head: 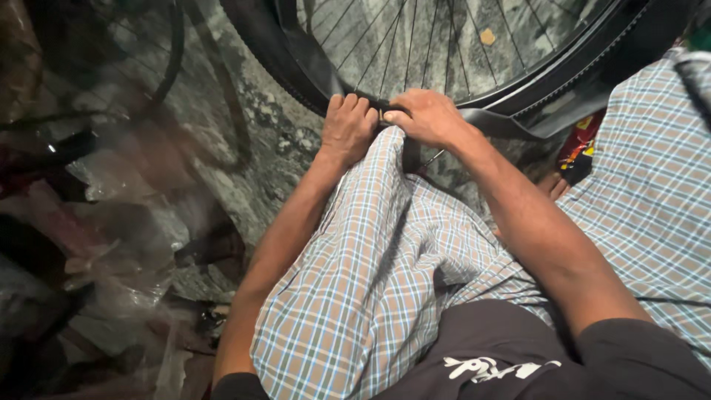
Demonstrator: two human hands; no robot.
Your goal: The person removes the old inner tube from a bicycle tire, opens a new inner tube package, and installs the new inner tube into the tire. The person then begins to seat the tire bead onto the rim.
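A bicycle wheel with a black tyre and thin spokes lies across the top of the head view, resting against my knee. My left hand is curled over the tyre edge at the rim. My right hand presses next to it, fingers closed on the same edge of the tyre, thumb touching the left hand. A flap of black rubber hangs loose from the tyre to the right of my right hand. My checked cloth covers both legs.
The mottled stone floor shows under the wheel. Crumpled plastic bags and dark clutter fill the left side. Part of another wheel stands at upper left. A red and yellow packet lies near my right leg.
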